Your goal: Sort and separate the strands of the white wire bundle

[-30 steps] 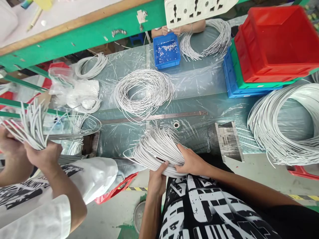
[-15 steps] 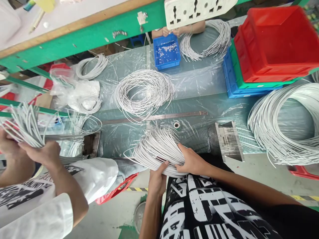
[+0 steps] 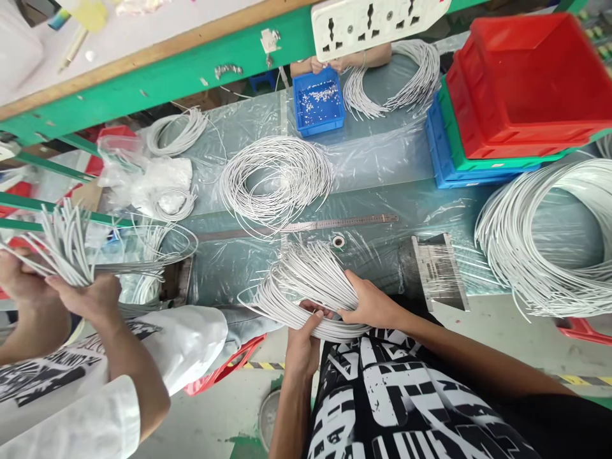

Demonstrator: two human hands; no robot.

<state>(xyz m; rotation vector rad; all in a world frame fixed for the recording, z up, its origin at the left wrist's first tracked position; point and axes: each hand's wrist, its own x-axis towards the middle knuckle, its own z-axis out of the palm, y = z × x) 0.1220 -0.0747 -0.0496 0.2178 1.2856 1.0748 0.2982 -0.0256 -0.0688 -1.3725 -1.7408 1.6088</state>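
A coil of white cables (image 3: 310,274) lies at the table's near edge, in front of my body. My left hand (image 3: 306,338) grips its near strands, with the thumb on top and fingers showing through a gap in the coil. From the right, my right hand (image 3: 370,303) is closed round the coil's right side. Just beyond the coil are a small white ring-shaped roll (image 3: 338,241) and a steel ruler (image 3: 344,222) lying crosswise. A loose coil of white cable (image 3: 277,182) rests behind the ruler.
At left, a co-worker's hands (image 3: 90,296) hold a cable bundle. Stacked bins (image 3: 530,95) and a big cable coil (image 3: 549,255) sit at right, near a metal comb-like fixture (image 3: 440,271). Across the table, another person's hands are at a blue tray (image 3: 319,124). A power strip (image 3: 377,29) hangs above.
A gap has opened wider between the coil's strands, and my left fingers now show through it. My right hand has shifted slightly right. The co-worker's bundle has moved a little right.
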